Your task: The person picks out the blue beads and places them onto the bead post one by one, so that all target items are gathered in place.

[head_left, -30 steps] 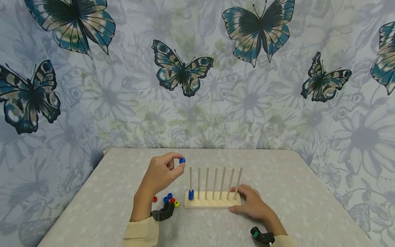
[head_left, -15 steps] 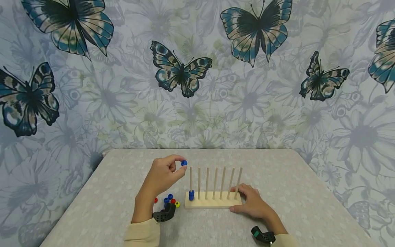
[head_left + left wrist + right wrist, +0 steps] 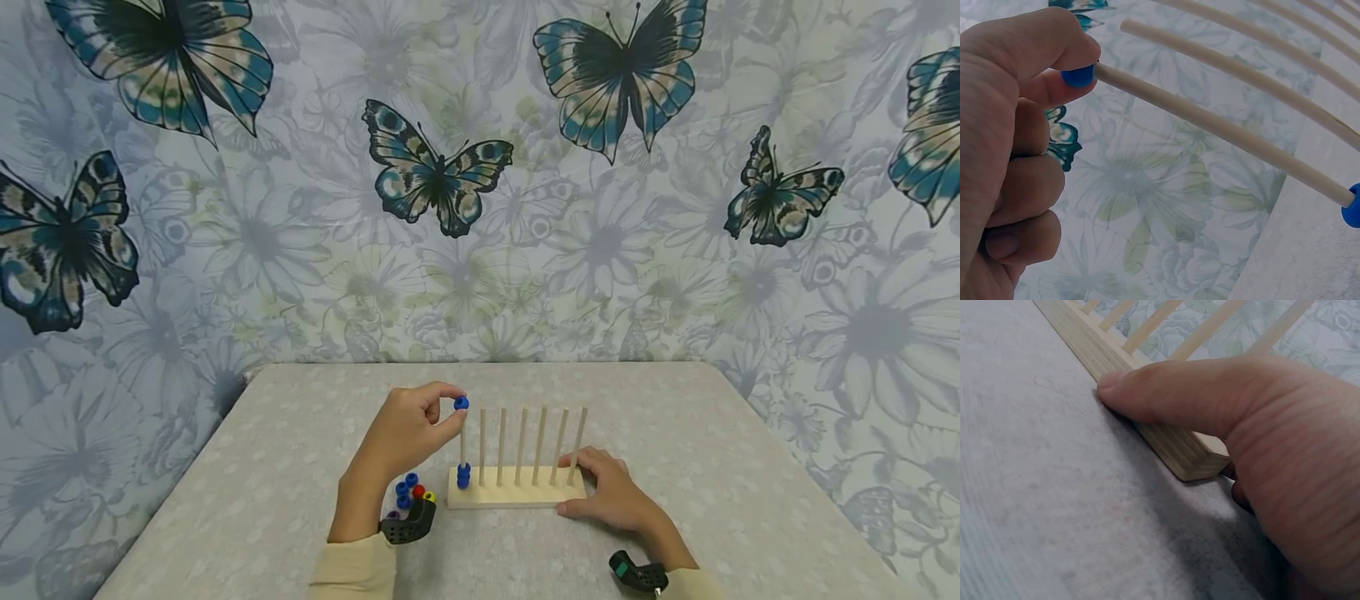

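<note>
Between thumb and index finger, my left hand (image 3: 408,433) pinches a blue bead (image 3: 461,403) at the top of the leftmost peg. In the left wrist view that bead (image 3: 1079,76) meets the tip of the wooden peg (image 3: 1210,125); whether the peg has entered its hole I cannot tell. Blue beads (image 3: 463,476) sit stacked at the foot of the same peg. The wooden base (image 3: 517,497) carries a row of several upright pegs. My right hand (image 3: 611,492) grips the base's right end, its thumb (image 3: 1147,390) along the near side and the other fingers mostly hidden behind.
Left of the base, loose beads lie on the cloth-covered table (image 3: 675,433), among them a red bead (image 3: 418,492), a yellow bead (image 3: 429,497) and several blue ones. The left wrist's black camera (image 3: 408,525) partly covers them. A butterfly-patterned wall (image 3: 600,292) stands behind.
My left hand has moved right and slightly down, bringing the blue bead from beside the leftmost peg to its top. My right hand stays on the base.
</note>
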A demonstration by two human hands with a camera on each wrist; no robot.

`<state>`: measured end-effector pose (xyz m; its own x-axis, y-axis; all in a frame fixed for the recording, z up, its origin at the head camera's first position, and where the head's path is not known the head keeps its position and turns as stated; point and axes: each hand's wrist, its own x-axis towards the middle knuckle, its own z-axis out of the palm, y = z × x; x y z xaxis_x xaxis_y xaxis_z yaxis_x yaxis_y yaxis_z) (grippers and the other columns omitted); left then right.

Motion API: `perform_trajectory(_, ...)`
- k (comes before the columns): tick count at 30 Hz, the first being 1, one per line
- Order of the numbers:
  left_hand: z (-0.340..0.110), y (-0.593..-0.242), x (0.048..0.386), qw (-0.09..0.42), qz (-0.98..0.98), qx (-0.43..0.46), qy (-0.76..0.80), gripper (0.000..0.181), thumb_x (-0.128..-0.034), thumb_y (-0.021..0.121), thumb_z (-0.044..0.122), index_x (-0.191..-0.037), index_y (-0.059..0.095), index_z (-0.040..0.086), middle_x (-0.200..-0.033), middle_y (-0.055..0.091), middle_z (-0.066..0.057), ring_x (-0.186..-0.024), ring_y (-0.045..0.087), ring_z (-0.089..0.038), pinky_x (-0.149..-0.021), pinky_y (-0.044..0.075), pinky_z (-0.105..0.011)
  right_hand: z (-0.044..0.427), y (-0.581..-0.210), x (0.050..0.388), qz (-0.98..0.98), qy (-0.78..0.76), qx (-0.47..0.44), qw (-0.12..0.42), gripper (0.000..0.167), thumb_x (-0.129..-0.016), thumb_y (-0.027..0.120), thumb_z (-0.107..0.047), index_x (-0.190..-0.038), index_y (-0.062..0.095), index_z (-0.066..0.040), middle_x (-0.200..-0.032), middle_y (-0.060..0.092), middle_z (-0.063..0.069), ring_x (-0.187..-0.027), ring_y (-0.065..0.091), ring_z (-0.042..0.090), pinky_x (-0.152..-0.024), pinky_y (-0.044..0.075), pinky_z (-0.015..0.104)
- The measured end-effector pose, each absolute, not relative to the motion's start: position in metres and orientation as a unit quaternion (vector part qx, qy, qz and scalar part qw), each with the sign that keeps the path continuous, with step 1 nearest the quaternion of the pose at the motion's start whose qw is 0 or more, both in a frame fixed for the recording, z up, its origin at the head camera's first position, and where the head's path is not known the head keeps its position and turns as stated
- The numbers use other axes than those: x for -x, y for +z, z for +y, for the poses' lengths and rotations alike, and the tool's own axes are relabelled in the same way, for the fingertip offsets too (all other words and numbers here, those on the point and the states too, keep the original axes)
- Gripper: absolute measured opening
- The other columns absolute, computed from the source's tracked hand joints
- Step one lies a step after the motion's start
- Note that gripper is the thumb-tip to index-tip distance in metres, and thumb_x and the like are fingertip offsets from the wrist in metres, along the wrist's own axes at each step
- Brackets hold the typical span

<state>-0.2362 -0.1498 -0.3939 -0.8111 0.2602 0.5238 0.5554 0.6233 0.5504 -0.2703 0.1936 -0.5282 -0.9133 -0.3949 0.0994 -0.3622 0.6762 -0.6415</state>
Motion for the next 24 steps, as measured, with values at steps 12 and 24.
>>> perform_trajectory(12,-0.1482,-0.3922,0.2379,0.209,-0.881,0.236,-0.353,0.017,-0.0918,0.073,0.025,-0.108,0.074,0.02,-0.05,0.029,0.013,-0.043,0.017,0.002,-0.044,0.023,-0.02,0.1951,-0.5278,0.2724,0.917,-0.339,0.21,0.012,0.056,-0.069,0.086,-0.057,-0.116,0.061,-0.041,-0.112,0.059,-0.021,-0.11,0.052,0.01,-0.092,0.03,0.039)
perform_trajectory(24,-0.1472,-0.3931,0.2366,0.193,-0.891,0.219,-0.349,0.019,-0.0917,0.074,0.031,-0.107,0.075,0.02,-0.05,0.03,0.013,-0.044,0.019,0.001,-0.044,0.024,-0.021,0.1938,-0.5258,0.2687,0.914,-0.346,0.211,0.014,0.055,-0.069,0.087,-0.055,-0.115,0.062,-0.04,-0.111,0.06,-0.02,-0.109,0.053,0.01,-0.09,0.029,0.038)
